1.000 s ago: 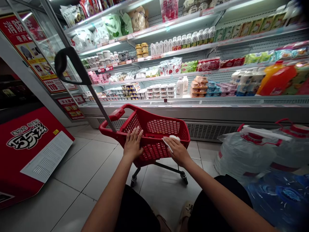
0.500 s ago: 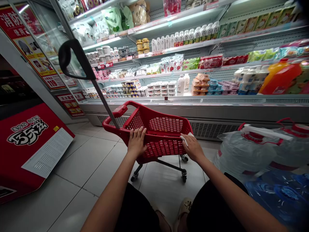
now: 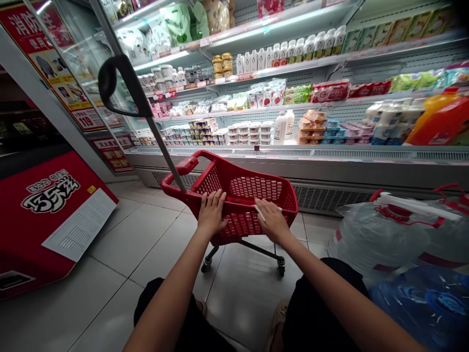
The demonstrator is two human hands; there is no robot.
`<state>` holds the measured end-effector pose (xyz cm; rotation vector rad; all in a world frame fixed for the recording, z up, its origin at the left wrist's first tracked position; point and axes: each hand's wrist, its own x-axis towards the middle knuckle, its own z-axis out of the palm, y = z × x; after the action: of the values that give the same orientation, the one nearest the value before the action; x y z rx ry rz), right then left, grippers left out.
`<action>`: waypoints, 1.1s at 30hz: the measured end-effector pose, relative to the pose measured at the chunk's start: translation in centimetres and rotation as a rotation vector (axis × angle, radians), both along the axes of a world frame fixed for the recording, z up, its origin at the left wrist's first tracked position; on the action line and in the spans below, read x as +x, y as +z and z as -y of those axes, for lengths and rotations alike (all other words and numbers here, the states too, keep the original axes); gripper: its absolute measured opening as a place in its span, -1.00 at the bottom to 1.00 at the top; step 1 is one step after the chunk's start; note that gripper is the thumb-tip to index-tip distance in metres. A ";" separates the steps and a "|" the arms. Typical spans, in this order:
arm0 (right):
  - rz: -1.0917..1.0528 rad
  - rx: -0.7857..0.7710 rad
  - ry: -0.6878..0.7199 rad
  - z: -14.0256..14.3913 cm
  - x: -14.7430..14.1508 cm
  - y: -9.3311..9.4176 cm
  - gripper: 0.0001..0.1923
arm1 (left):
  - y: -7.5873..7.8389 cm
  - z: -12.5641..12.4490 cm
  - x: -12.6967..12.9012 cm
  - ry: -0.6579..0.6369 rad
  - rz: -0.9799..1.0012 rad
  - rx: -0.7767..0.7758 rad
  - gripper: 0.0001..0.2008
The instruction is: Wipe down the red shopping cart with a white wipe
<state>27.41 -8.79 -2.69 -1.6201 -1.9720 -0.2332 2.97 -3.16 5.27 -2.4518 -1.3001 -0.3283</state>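
Observation:
In front of me stands a small red shopping cart point(image 3: 256, 187) with a perforated plastic basket, seen from its side. My left hand point(image 3: 211, 215) holds the near rim, its fingers laid over the edge and the thumb on the outer side. Further right on the same rim, my right hand point(image 3: 273, 222) presses a folded white cloth or tissue point(image 3: 259, 212) against the edge; only its ends show beside the fingers. A grey pole with a black loop handle point(image 3: 122, 85) rises at the cart's left end.
A refrigerated shelf unit point(image 3: 234, 168) with dairy goods and drinks runs behind the cart. At left stands a red freezer cabinet point(image 3: 54, 234). Large water bottles point(image 3: 384, 234) are close on my right. My knees and shoes are below the cart, on grey floor tiles point(image 3: 120, 264).
My right hand has slid left along the rim with the white cloth, nearer to my left hand. The left hand stays at its place on the rim. The view has shifted slightly.

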 end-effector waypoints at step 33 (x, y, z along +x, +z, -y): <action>-0.033 -0.046 0.289 -3.8 -9.4 4.8 -0.22 | -0.9 -1.0 0.9 0.049 0.040 -0.009 -0.08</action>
<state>17.98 -5.00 2.06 -1.3352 -2.1686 -0.0488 3.88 -2.12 4.33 -2.4278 -1.3785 -0.3619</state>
